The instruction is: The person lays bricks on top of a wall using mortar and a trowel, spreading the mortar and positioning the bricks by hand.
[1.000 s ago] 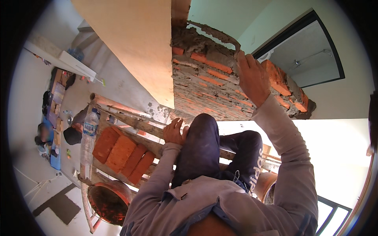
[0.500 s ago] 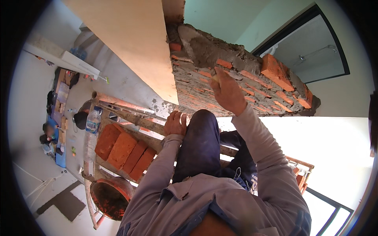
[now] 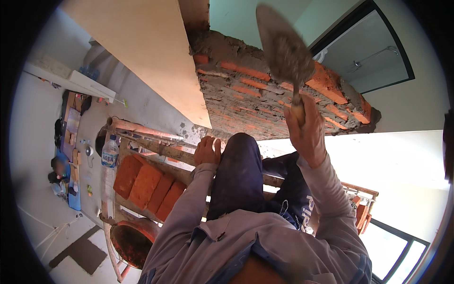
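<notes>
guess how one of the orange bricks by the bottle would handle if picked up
The brick looks solid, so probably stiff and fairly heavy. Its matte, rough-looking face should grip well, and its flat sides make rolling unlikely.

Indoor building site (bare brick wall [image 3: 246, 106], scaffold [image 3: 144, 127]).

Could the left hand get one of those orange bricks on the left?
Probably yes: the left hand seems to hold nothing, the orange bricks lie nearby on its own side, and nothing tall seems to block the way.
</notes>
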The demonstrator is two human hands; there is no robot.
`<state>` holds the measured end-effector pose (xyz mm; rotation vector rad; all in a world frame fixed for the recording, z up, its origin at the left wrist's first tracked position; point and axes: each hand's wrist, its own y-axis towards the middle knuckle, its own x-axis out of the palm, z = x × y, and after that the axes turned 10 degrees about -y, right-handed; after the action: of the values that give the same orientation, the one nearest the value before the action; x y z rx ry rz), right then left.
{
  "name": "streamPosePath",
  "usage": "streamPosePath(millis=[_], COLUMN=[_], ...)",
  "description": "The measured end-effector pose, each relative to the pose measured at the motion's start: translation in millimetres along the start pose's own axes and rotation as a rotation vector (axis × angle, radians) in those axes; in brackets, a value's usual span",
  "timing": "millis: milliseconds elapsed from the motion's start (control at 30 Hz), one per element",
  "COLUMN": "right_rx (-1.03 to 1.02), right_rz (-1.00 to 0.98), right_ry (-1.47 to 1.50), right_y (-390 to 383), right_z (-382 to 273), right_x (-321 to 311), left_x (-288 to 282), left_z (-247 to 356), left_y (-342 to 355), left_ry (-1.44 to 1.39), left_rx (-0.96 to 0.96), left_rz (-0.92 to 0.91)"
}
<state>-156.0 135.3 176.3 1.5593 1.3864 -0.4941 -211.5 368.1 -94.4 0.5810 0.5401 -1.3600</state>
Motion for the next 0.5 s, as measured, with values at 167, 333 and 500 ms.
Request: streamPosePath(millis=[167, 333, 500], right_rx=[-0.106, -0.251, -0.169], right_rz=[0.292, 0.108, 0.039], right_ry=[0.027, -0.183, -0.084], right_y=[72, 94, 91], right_z=[-42, -19, -18], right_x=[34, 136, 103], left_x=[-2, -4, -1], left_z=[3, -3, -4], left_y=[3, -1, -5], left_ry=[-0.008, -0.031, -0.032], left_rx=[-0.015, 0.014, 0.072], left_rz=[0.009, 0.012, 0.087])
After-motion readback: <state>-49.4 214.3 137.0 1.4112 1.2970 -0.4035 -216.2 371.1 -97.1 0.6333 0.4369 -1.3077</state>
